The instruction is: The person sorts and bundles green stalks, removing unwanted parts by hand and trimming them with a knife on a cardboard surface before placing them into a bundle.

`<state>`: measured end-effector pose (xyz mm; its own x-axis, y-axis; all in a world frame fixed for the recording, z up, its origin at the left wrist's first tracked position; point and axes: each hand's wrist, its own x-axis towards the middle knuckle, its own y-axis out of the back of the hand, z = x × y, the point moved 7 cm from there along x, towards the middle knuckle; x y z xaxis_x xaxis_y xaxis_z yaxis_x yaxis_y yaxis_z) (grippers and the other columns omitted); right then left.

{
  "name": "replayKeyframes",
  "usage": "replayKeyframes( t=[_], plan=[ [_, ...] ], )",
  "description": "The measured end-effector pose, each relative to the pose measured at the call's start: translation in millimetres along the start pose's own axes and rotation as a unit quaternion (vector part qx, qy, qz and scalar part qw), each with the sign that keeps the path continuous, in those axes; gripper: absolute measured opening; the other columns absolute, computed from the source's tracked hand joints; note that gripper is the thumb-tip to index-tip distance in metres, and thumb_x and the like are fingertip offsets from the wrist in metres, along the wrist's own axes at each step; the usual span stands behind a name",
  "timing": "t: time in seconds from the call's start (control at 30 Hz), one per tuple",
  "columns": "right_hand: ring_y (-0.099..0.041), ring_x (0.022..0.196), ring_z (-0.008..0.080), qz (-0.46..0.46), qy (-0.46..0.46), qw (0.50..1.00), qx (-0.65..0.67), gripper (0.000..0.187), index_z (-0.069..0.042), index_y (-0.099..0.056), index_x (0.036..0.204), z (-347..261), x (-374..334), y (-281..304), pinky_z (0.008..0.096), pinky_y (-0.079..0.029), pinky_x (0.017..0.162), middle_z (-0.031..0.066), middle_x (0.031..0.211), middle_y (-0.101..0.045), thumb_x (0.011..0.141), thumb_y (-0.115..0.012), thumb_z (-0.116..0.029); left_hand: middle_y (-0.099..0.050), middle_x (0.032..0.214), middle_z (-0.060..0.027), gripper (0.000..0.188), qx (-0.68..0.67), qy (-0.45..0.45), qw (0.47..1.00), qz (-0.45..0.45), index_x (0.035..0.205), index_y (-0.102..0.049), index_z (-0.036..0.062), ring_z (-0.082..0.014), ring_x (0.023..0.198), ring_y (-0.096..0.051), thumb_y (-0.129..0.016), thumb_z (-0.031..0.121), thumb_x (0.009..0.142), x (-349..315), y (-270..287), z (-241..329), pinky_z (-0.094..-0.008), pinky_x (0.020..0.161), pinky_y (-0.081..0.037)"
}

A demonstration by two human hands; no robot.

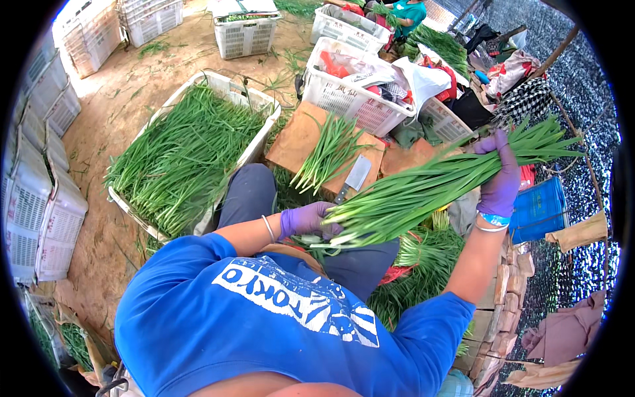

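A long bunch of garlic chives [417,198] is held slantwise across my lap, pale root ends to the left and green tips to the right. My right hand [499,175], in a purple glove, wraps round the leafy part near the tips. At the pale ends my left hand [309,220], gloved alike, is closed with curled fingers; some of its fingertips are hidden. Beyond the hands, a smaller heap of chives [331,152] lies on a wooden board [291,144]. A cleaver [358,173] rests beside that heap, its dark handle towards me.
A white crate [267,118] full of chives stands at my left knee. Tied bunches [430,264] lie by my right leg. Ahead is a crate [350,99] of bags and cloths. Stacked crates [59,231] line the left; a blue container [539,210] stands right. Another person [409,14] works far off.
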<state>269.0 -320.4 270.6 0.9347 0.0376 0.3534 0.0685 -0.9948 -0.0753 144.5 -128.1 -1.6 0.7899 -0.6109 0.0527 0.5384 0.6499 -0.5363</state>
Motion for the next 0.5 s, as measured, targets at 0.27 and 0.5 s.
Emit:
replayKeyframes(
  t=[0.27, 0.5],
  plan=[
    [-0.058, 0.07, 0.0193, 0.095, -0.036, 0.994, 0.047, 0.023, 0.001, -0.058, 0.075, 20, 11, 32, 0.0292, -0.046, 0.064, 0.0095, 0.073, -0.058, 0.077, -0.061, -0.021, -0.044, 0.057, 0.0029, 0.019, -0.032, -0.018, 0.999, 0.035, 0.089, -0.056, 0.0004, -0.004, 0.044, -0.033, -0.051, 0.017, 0.082, -2, 18, 3, -0.0187, 0.041, -0.025],
    [-0.056, 0.067, 0.0181, 0.109, 0.031, 0.992, 0.061, 0.023, 0.0, -0.057, 0.076, -1, 26, 63, 0.0291, -0.046, 0.063, 0.0083, 0.072, -0.057, 0.081, -0.057, -0.023, -0.034, 0.049, 0.0061, 0.031, 0.014, -0.004, 0.997, 0.081, 0.107, -0.053, -0.0025, -0.0045, 0.043, -0.028, -0.04, 0.019, 0.089, -32, 31, 2, -0.0202, 0.041, -0.022]
  ],
)
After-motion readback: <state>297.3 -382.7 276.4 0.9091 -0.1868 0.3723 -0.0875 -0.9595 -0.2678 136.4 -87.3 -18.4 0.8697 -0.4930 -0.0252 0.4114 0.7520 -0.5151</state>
